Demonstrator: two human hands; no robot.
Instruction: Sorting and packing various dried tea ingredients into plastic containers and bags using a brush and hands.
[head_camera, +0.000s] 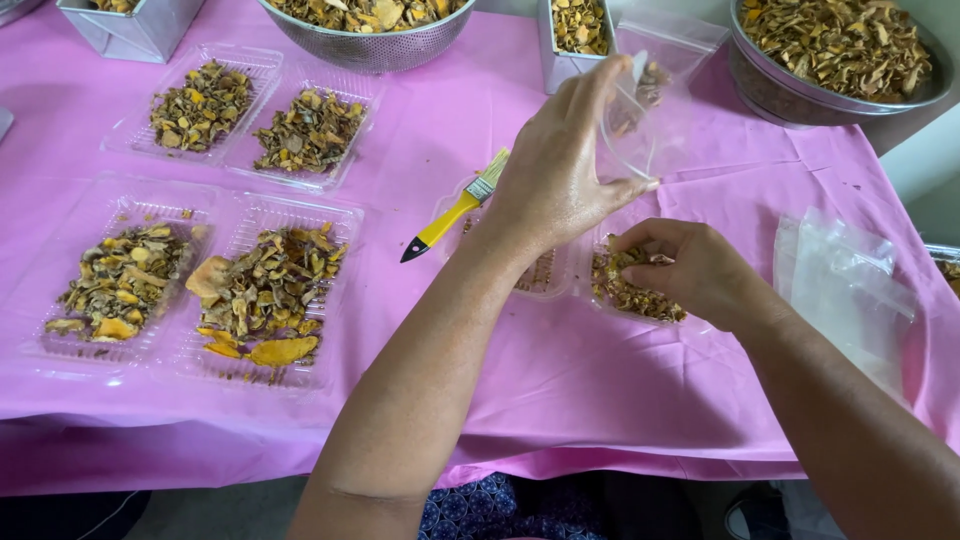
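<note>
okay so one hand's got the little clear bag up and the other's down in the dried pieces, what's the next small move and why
Probably lift the right hand with its pinch of dried pieces up to the clear bag and drop them in. The left hand holds the bag raised with only a few pieces inside, while the right hand's fingers are closed on pieces in the tray just below.

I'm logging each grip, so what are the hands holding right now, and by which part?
Left hand holds a clear plastic bag by its open rim. Right hand pinches dried pieces in a clear tray.
</note>
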